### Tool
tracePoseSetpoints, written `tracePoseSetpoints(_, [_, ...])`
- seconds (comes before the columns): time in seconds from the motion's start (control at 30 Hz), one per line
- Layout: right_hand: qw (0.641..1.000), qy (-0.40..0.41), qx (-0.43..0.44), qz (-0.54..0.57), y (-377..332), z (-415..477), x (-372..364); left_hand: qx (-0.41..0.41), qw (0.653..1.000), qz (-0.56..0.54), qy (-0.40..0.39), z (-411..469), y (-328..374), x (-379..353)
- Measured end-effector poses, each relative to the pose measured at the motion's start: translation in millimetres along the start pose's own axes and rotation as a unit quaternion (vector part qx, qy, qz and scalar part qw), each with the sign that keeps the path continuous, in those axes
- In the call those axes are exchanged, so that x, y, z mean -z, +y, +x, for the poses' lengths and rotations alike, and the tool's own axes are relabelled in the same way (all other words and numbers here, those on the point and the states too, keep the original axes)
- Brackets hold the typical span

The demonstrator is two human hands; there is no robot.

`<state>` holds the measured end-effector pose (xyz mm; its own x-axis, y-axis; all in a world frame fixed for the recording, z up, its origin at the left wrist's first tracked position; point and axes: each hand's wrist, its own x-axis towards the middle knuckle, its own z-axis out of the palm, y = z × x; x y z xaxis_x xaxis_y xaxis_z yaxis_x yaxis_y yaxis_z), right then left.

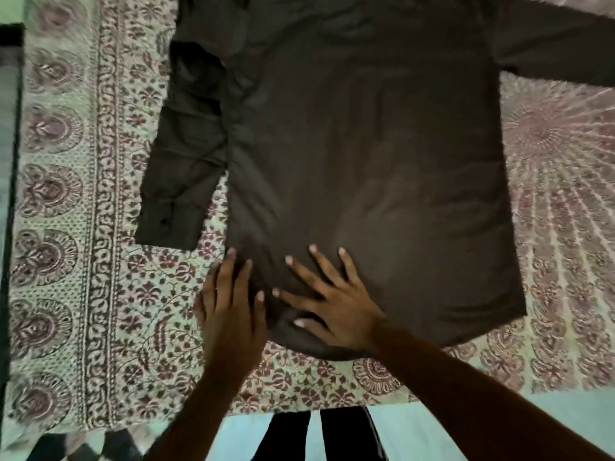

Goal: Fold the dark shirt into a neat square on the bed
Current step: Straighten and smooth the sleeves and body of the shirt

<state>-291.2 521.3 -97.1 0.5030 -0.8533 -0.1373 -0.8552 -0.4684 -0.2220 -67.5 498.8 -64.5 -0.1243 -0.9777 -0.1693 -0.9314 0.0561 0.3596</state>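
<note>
The dark shirt (382,154) lies spread flat on the patterned bedspread (100,261), its hem toward me. Its left sleeve (179,168) hangs down alongside the body with the buttoned cuff at the bottom. The other sleeve (559,51) stretches out to the upper right. My left hand (233,307) lies flat at the shirt's near left corner, fingers straight and pointing away from me. My right hand (329,301) presses flat on the hem with fingers spread wide, just right of the left hand.
The bed's near edge (199,424) runs across the bottom, with my dark-trousered legs (319,437) standing against it. A dark strip (8,227) borders the bed at the far left. Bare bedspread lies left and right of the shirt.
</note>
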Motion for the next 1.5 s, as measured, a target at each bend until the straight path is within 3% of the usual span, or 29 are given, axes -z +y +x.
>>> tracePoseSetpoints(0.1, [0.993, -0.031, 0.116, -0.003, -2.5, -23.1, 4.8, -0.095, 0.991, 0.086, -0.042, 58.8, -16.8, 3.1])
tracePoseSetpoints(0.17, [0.991, -0.035, 0.125, -0.004, 11.9, -8.7, 17.6, -0.12, 0.981, 0.135, -0.075, 68.6, -31.1, 0.3])
tracePoseSetpoints(0.33, [0.993, 0.036, -0.116, 0.002, 75.4, 90.3, 59.2, -0.111, 0.976, 0.151, -0.11, 21.8, -51.7, -2.5])
tracePoseSetpoints(0.47, [0.982, 0.015, -0.187, 0.014, 100.0, 149.5, 61.2, -0.076, 0.983, 0.127, -0.108, 4.3, -41.8, 4.7])
tracePoseSetpoints(0.53, [0.989, -0.002, -0.146, -0.003, 84.0, 148.2, 46.3, -0.067, 0.991, 0.093, -0.071, 18.8, -34.4, 13.5])
tracePoseSetpoints(0.63, [1.0, -0.005, 0.009, -0.004, 42.9, 113.4, 23.3, -0.053, 0.995, 0.084, -0.016, 64.1, -24.3, 28.4])
tracePoseSetpoints(0.73, [0.988, -0.033, 0.149, 0.01, 11.2, 71.6, 11.5, -0.087, 0.983, 0.159, -0.039, 109.6, -33.5, 31.3])
tracePoseSetpoints(0.8, [0.982, -0.058, 0.178, 0.014, 5.5, 60.6, 10.3, -0.111, 0.97, 0.208, -0.057, 121.2, -51.0, 29.3])
tracePoseSetpoints(0.87, [0.99, -0.044, 0.13, 0.024, 14.0, 71.0, 17.2, -0.12, 0.965, 0.226, -0.058, 117.9, -66.6, 27.1])
tracePoseSetpoints(0.93, [1.0, 0.001, 0.003, 0.024, 34.1, 96.7, 29.6, -0.123, 0.968, 0.211, -0.059, 107.7, -72.9, 27.1])
tracePoseSetpoints(1.03, [0.981, 0.016, -0.191, 0.029, 67.6, 145.6, 47.4, -0.117, 0.977, 0.171, -0.056, 105.2, -72.1, 36.4])
tracePoseSetpoints(1.1, [0.968, -0.006, -0.249, 0.033, 71.1, 167.7, 50.7, -0.119, 0.983, 0.138, -0.038, 116.9, -66.0, 45.6])
tracePoseSetpoints(1.17, [0.979, -0.019, -0.204, 0.014, 54.8, 172.2, 45.5, -0.123, 0.986, 0.113, -0.014, 140.3, -61.3, 55.8])
tracePoseSetpoints(1.23, [0.996, -0.019, -0.089, -0.002, 28.5, 156.3, 36.5, -0.141, 0.983, 0.113, -0.013, 172.4, -58.8, 64.6])
tracePoseSetpoints(1.3, [0.999, -0.023, 0.022, -0.004, 4.2, 132.4, 24.6, -0.182, 0.974, 0.133, -0.037, 205.9, -60.3, 69.9])
tracePoseSetpoints(1.37, [0.996, -0.033, 0.079, -0.007, -13.0, 111.5, 15.8, -0.243, 0.953, 0.161, -0.079, 231.8, -66.4, 67.8])
tracePoseSetpoints(1.43, [0.997, -0.029, 0.064, -0.007, -18.7, 104.6, 16.6, -0.291, 0.934, 0.172, -0.117, 245.3, -75.3, 59.6])
tracePoseSetpoints(1.5, [0.999, -0.022, -0.045, 0.005, -14.6, 110.0, 23.4, -0.311, 0.926, 0.174, -0.127, 250.0, -83.9, 53.4])
